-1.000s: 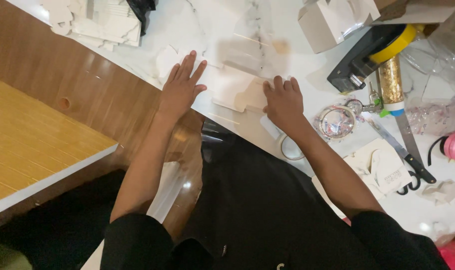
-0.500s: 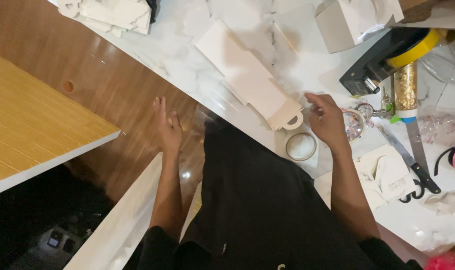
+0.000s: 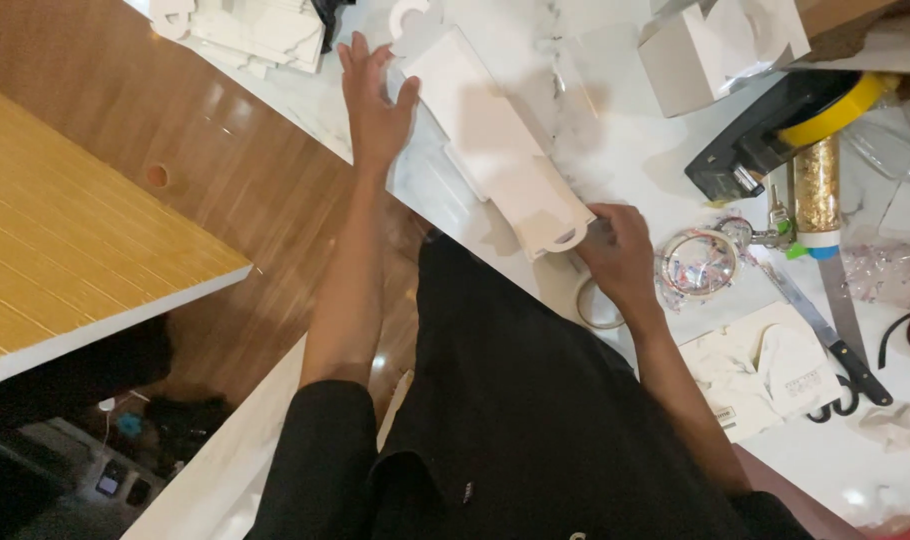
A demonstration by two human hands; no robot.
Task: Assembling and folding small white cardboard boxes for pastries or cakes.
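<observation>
The left hand [image 3: 375,105] lies flat with fingers spread on one end of the long white cardboard box [image 3: 490,150], while the right hand [image 3: 620,255] pinches its other end, seemingly flattening it.

Both hands hold a long white flat-folded box [image 3: 495,150] on the marble table [image 3: 615,110]: left hand [image 3: 375,100] far end, right hand [image 3: 620,250] near end.

So the left hand [image 3: 375,105] is up on the marble tabletop [image 3: 595,130] now, fingers spread at the upper end of the long white flat box [image 3: 490,150], top centre of frame; 0.5 s ago it hangs off the edge over the wood floor. The right hand [image 3: 620,255] sits at the box's lower end, right of centre.
</observation>
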